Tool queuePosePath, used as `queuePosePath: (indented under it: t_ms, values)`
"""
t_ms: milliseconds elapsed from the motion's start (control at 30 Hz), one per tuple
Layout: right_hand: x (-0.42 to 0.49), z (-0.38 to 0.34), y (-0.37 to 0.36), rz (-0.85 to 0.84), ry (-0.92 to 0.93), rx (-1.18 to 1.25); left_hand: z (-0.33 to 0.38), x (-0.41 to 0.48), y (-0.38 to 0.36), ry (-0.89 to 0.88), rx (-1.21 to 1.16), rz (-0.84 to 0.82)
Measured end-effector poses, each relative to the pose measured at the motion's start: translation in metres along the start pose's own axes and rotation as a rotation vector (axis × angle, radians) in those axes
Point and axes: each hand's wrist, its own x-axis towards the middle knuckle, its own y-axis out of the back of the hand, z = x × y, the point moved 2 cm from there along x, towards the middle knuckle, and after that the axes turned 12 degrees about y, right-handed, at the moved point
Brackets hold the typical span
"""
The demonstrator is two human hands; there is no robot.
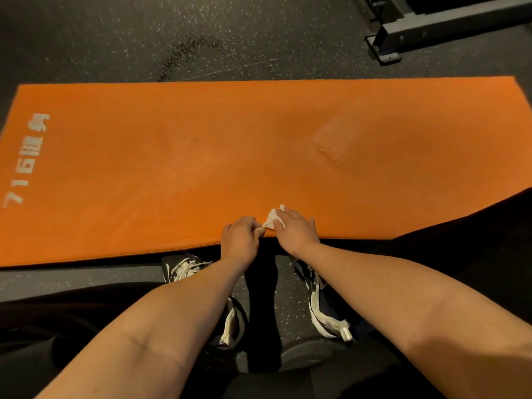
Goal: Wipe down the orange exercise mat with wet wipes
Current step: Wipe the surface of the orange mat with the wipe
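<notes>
Mat [144,145] is lying flat on the floor [121,38], probably soft and grippy. At its near edge my left hand [241,239] is pinching the limp wipe [273,218] by a corner, my right hand [295,230] pressing it down, fingers straight.

The mat [144,156] is lying crosswise on the floor [115,33], with lettering [28,159] at its left end and a wet patch [331,139] right of centre. At the middle of the near edge the wipe [272,218] is resting on the mat, the right hand [296,228] pressing on it and the left hand [241,236] pinching its left corner. Shoes [322,309] are standing before that edge. An equipment frame [431,27] is standing behind the mat, far right.
</notes>
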Motion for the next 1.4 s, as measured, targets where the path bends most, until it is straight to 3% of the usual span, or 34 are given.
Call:
queuePosePath:
  t_ms: [367, 533, 767, 833, 967, 1100, 1400]
  values:
    - [0.027, -0.047, -0.01, 0.062, 0.181, 0.121, -0.024, 0.014, 0.056, 0.186, -0.054, 0.181]
    - [0.039, -0.072, -0.032, -0.048, 0.314, 0.206, -0.059, -0.001, 0.078, 0.286, -0.011, 0.25]
    - [0.036, -0.086, -0.061, -0.073, 0.302, 0.119, -0.083, -0.008, 0.073, 0.347, 0.13, 0.157]
    - [0.033, -0.082, -0.06, -0.1, 0.312, 0.136, -0.08, -0.005, 0.067, 0.327, 0.115, 0.116]
    - [0.024, -0.064, -0.05, -0.025, 0.271, 0.134, -0.051, 0.011, 0.055, 0.115, 0.005, 0.013]
    - [0.018, -0.029, -0.036, 0.036, 0.155, 0.038, -0.036, 0.026, 0.029, 0.059, 0.155, -0.186]
    - [0.019, 0.008, -0.015, 0.137, 0.09, -0.054, 0.0, 0.019, -0.002, -0.059, 0.354, -0.047]
